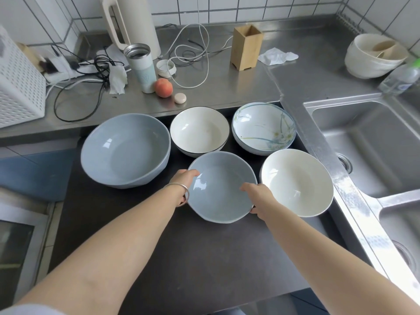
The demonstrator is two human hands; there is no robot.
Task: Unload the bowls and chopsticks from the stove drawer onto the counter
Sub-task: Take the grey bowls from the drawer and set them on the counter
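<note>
I see the small blue bowl (pixel 221 187) on the dark tabletop (pixel 181 258), held at both sides; my left hand (pixel 183 178) curls its grip over the left rim, my right hand (pixel 261 196) clasps the right rim; left of this bowl sits the big blue bowl (pixel 126 148); right of it, touching, the white bowl (pixel 296 181); behind it the black-rimmed bowl (pixel 199 131) and the flowered bowl (pixel 263 128).

white perforated basket (pixel 18 87) cut by left edge, plastic bottle (pixel 402 78) blurred
</note>
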